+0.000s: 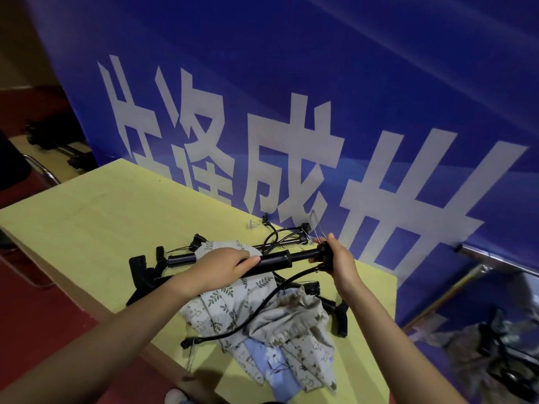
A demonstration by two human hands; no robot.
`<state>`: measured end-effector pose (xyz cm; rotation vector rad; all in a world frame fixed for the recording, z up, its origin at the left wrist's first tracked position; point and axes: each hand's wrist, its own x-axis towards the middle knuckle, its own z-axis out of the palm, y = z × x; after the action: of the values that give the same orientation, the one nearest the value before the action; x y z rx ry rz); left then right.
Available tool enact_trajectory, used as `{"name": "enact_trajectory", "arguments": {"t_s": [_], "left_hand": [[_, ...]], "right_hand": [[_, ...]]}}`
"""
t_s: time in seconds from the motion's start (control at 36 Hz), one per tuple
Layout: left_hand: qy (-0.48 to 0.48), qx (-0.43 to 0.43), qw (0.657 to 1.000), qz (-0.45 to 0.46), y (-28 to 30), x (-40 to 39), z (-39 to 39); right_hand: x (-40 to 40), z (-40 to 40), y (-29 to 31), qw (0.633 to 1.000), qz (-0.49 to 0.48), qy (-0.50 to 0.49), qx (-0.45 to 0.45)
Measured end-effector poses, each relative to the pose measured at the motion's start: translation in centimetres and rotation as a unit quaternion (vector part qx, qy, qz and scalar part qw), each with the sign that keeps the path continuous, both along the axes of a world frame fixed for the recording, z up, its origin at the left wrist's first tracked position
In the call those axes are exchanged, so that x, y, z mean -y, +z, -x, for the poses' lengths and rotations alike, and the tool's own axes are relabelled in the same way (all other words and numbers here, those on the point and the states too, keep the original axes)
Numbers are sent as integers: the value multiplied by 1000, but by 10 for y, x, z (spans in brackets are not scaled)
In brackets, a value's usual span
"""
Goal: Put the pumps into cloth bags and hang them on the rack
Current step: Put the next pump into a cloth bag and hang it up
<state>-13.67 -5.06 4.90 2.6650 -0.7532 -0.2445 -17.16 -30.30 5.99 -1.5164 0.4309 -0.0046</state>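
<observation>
Above the middle of the yellow surface [96, 217], a black hand pump [280, 259] is held level over the pile, both hands on it. Left hand [224, 265] grips the barrel, fingers curled over the top; right hand [335, 258] grasps the right end, where the hose comes off. Hose [262, 310] droops from that end, down and left across the cloth bags [280, 333], its black nozzle lying near the near edge of the surface. Bags are a crumpled heap of printed fabric, leaf and animal patterns, one pale blue piece among them, lying flat and unopened as far as I can tell; no mouth is visibly spread. More pumps lie under and around the heap: one with a T-handle [140, 272] to the left, another [341, 319] at the right of the bags, one more [288, 240] at the far side beside the blue banner [379, 97] with white characters. No rack clearly in view; a metal bar [495, 259] at far right may be part of it, can't confirm. Step in hand looks like picking up one pump, before bagging. Next move likely calls for freeing one hand to open a bag and gathering the loose hose so it doesn't snag, then feeding the pump in end first.
</observation>
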Motion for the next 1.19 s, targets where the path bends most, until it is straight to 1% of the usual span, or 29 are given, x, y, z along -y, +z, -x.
{"name": "enact_trajectory", "arguments": {"t_s": [0.11,0.25,0.5,0.67,0.78,0.83,0.89,0.94,1.0,1.08,1.14,1.19], "left_hand": [[-2,-9,1000,23,3,6,4],[-1,-15,999,39,8,13,6],[-14,-3,1000,23,11,22,4],[-32,8,999,-8,14,25,1],[-38,18,999,-10,13,26,-3],[-24,20,999,24,8,25,-8],[2,11,997,78,2,25,-14],[33,22,990,132,-4,25,-16],[70,41,978,192,-7,24,-11],[102,68,952,279,-8,21,9],[103,71,947,295,-17,18,26],[97,62,954,277,-31,13,41]], "right_hand": [[-8,4,4,999,16,10,27],[-15,7,0,999,-6,23,47],[-30,17,-4,998,10,52,31],[-28,23,-7,995,-41,83,35],[-34,24,-9,998,-37,26,46],[-38,24,-14,997,-49,6,51],[-45,24,-23,997,-64,-10,41],[-51,24,-33,996,-77,-32,27],[-56,24,-40,993,-101,-56,10],[-57,25,-46,983,-165,-82,-22],[-57,26,-47,976,-199,-87,-32],[-57,25,-47,969,-225,-92,-35]]}}
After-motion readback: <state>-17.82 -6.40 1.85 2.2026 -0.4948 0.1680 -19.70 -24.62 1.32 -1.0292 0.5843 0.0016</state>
